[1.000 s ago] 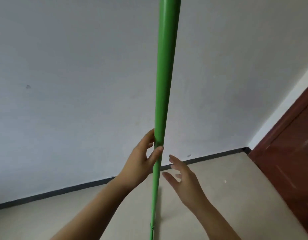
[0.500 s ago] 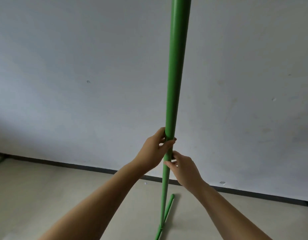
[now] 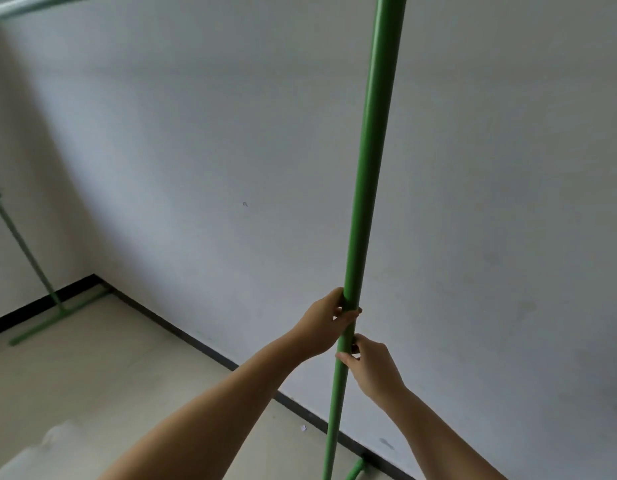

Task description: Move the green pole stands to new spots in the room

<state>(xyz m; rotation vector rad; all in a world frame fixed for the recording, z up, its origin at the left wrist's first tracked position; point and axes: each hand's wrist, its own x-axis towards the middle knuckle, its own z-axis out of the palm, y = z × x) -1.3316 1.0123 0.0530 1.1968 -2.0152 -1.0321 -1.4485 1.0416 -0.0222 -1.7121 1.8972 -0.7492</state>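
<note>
A tall green pole stand (image 3: 369, 168) rises upright in front of me, running from the bottom edge out of the top of the view. My left hand (image 3: 326, 322) is wrapped around the pole at mid height. Just below it, my right hand (image 3: 372, 367) grips the same pole. One green foot bar (image 3: 356, 470) of its base shows at the bottom edge; the remainder of the base is out of view. A second green pole stand (image 3: 26, 258) stands in the far left corner with its base bar on the floor.
A white wall (image 3: 203, 150) with a black skirting board (image 3: 196, 341) runs diagonally close behind the held pole. Beige floor (image 3: 102, 372) spreads to the left. A green bar (image 3: 30, 5) crosses the top left corner.
My right hand has closed on the pole below my left hand. The view has swung left, bringing the room corner and the second stand into sight.
</note>
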